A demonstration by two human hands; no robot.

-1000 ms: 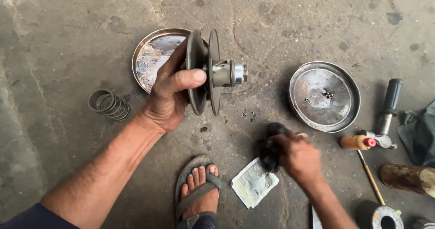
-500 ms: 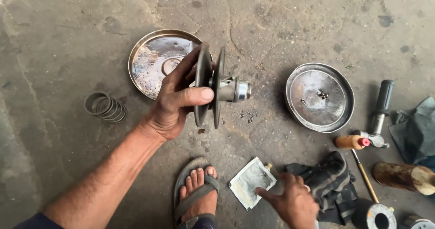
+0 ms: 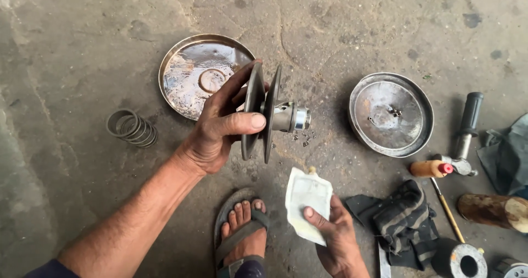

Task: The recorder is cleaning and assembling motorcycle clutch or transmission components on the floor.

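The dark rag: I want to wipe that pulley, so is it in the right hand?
No, the dark rag lies on the concrete floor, while the right hand holds a small white packet.

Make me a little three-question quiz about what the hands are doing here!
1. True or false: the left hand grips the grey double-disc metal pulley.
2. What does the right hand hold? A) small white sachet B) coiled spring C) wooden block
3. Fill in: the coiled metal spring lies on the concrete floor to the ___ of the round shiny metal dish.

Key: 1 true; 2 A, the small white sachet; 3 left.
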